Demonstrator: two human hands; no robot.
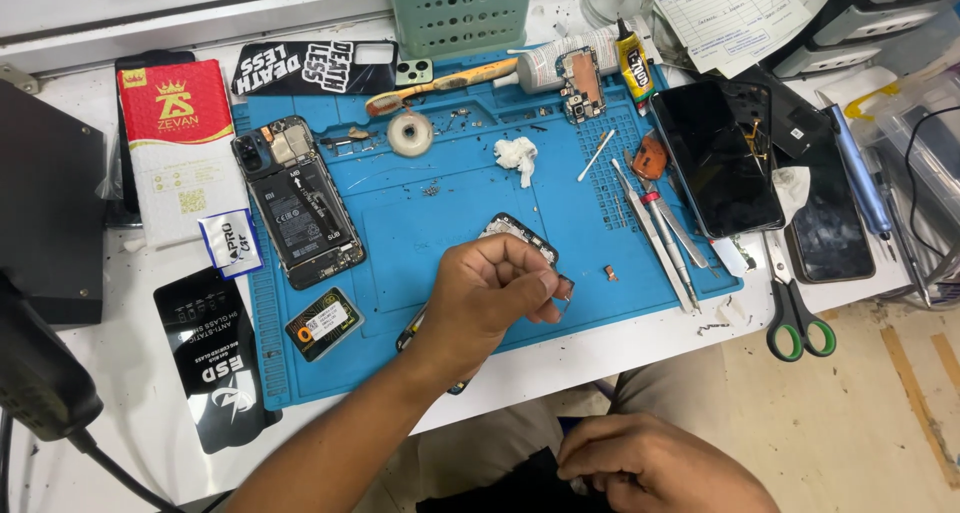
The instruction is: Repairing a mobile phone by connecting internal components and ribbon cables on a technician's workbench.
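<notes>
A blue ribbed silicone mat [430, 223] is spread over the white counter [130, 413]. A dark, glossy phone frame [520, 235] is pinned on it under the left hand [490, 298], whose fingers [545, 291] are pinched on a small part; prying seems underway, calling for a gentle lift. The right hand [660, 463] is curled shut on dark cloth at the lap.

i count two hands, my left hand [490, 298] and my right hand [655, 463]. there is one blue mat [440, 213]. i see one open phone [298, 213] with its back off, and two dark phone screens [718, 158] side by side. there is one pair of scissors [795, 313] with green handles. there is one roll of tape [410, 133], one white wad of tissue [517, 158], one cotton swab [597, 155], one toothbrush [440, 85], one yellow glue tube [634, 65] and one green basket [460, 11].
</notes>
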